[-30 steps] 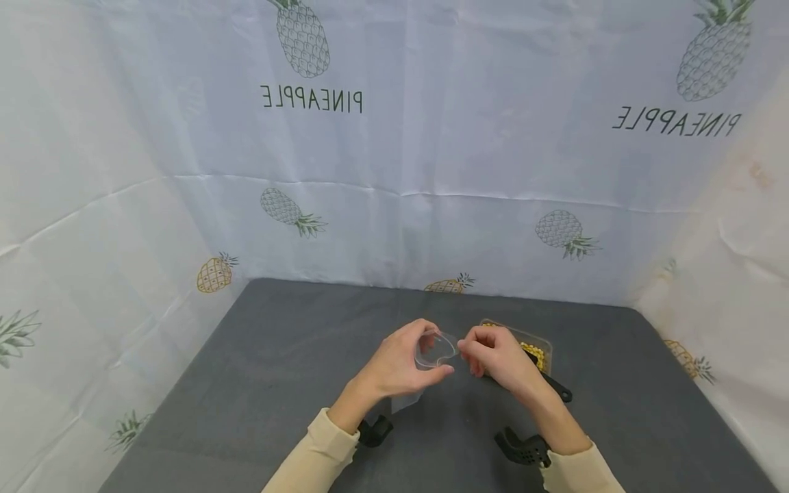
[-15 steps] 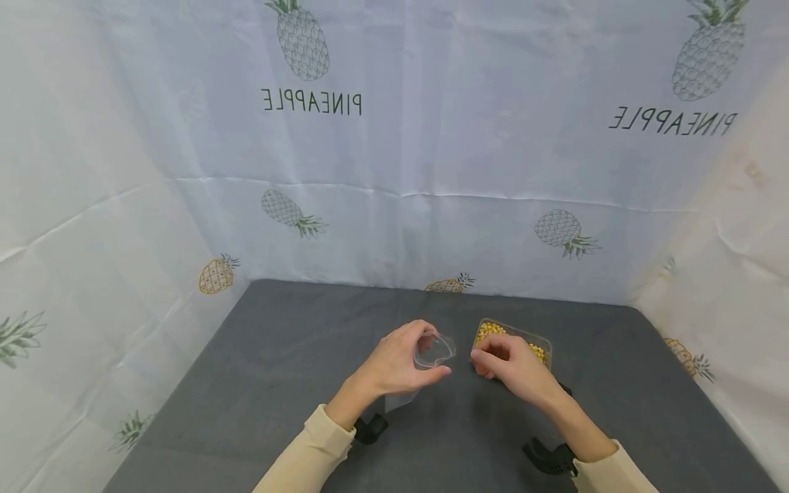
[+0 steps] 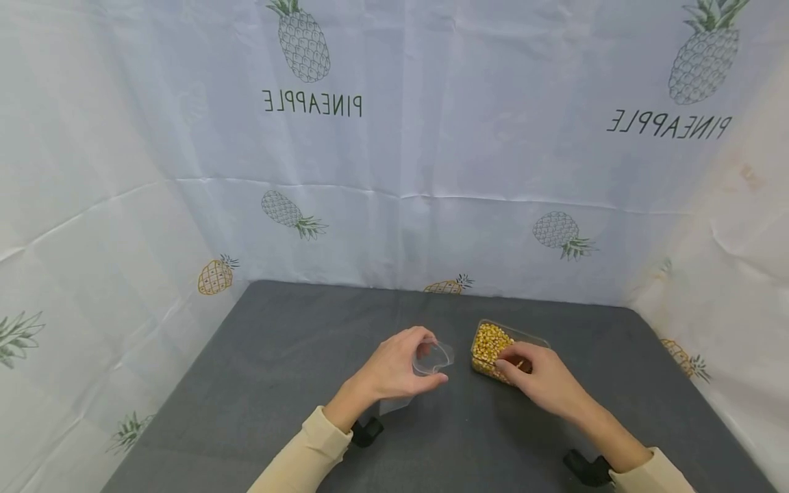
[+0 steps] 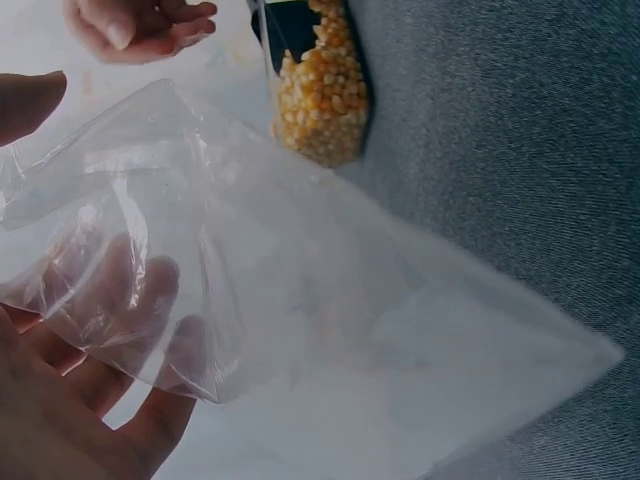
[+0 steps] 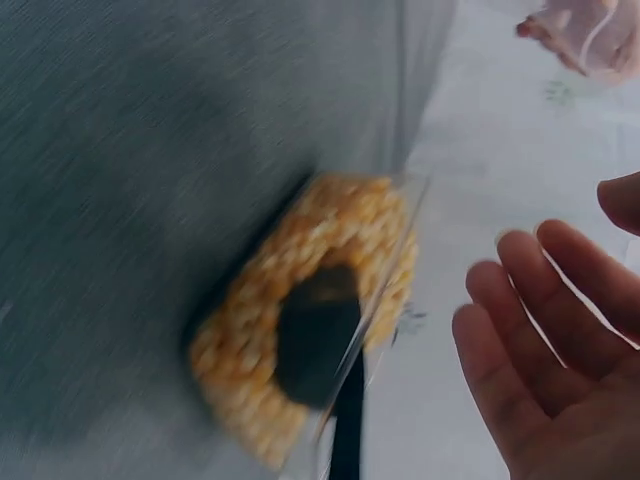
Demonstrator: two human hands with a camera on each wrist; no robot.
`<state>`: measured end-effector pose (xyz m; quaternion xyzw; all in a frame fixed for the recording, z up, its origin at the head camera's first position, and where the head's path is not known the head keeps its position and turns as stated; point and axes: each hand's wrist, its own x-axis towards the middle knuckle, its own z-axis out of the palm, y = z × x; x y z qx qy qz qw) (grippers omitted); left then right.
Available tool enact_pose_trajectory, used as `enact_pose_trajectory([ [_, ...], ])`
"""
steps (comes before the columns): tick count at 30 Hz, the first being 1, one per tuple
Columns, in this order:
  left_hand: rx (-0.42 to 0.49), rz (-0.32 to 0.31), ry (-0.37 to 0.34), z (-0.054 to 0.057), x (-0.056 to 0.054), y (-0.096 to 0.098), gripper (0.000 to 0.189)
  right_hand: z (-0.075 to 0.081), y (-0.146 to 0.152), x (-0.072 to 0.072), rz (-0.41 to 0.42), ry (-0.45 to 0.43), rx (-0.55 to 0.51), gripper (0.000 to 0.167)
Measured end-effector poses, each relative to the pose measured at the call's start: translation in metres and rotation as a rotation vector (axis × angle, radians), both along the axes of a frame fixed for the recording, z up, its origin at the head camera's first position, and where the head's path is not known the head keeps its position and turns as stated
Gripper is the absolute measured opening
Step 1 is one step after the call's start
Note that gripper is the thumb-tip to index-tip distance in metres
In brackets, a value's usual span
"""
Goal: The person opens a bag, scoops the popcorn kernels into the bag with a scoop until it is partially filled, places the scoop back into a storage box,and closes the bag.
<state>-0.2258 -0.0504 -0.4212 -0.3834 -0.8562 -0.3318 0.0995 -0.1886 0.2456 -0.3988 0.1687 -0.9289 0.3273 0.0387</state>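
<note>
A clear plastic bag (image 3: 433, 360) hangs from my left hand (image 3: 390, 368), its mouth spread between the thumb and curled fingers. In the left wrist view, fingers show through the film, and the bag (image 4: 330, 300) tapers to a corner with no contents visible. My right hand (image 3: 545, 385) is above the near right side of a clear container (image 3: 531, 337) of yellow corn kernels (image 3: 491, 341). In the right wrist view, its fingers are relaxed and hold nothing. A black spoon (image 5: 318, 345) lies in the kernels, its handle crossing the container's rim; my right hand is apart from it.
The container stands on a dark grey table (image 3: 296, 356), right of the bag. A white curtain (image 3: 394, 137) with pineapple prints borders the table at the back and both sides. Black camera mounts (image 3: 368, 433) sit at both wrists.
My right hand has moved away from the bag's mouth, rightward over the container, uncovering more kernels. My left hand stays nearly in place with the bag.
</note>
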Motion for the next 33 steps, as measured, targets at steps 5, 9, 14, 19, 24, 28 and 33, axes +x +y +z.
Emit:
enact_pose_trajectory([
  [5, -0.013, 0.004, -0.003, -0.002, 0.000, -0.001, 0.048, -0.004, 0.015, 0.004, -0.043, 0.089, 0.148, 0.023],
  [9, -0.016, 0.009, -0.002, -0.004, 0.000, -0.002, 0.047, -0.010, 0.023, 0.007, -0.119, 0.167, 0.290, 0.026],
  [14, -0.015, 0.007, 0.002, -0.006, -0.001, -0.003, 0.046, -0.018, 0.033, 0.009, -0.191, 0.144, 0.372, 0.040],
  [19, -0.017, 0.004, -0.007, -0.008, -0.001, -0.004, 0.044, -0.026, 0.041, 0.010, -0.220, 0.043, 0.350, 0.048],
  [24, -0.010, 0.002, -0.027, -0.011, -0.001, -0.005, 0.045, -0.036, 0.043, 0.011, -0.229, 0.051, 0.305, 0.044],
  [28, -0.012, 0.006, -0.036, -0.013, 0.000, -0.005, 0.044, -0.041, 0.043, 0.012, -0.233, 0.060, 0.251, 0.041],
  [33, -0.015, 0.013, -0.039, -0.014, 0.001, -0.005, 0.044, -0.042, 0.045, 0.010, -0.237, -0.014, 0.181, 0.045],
])
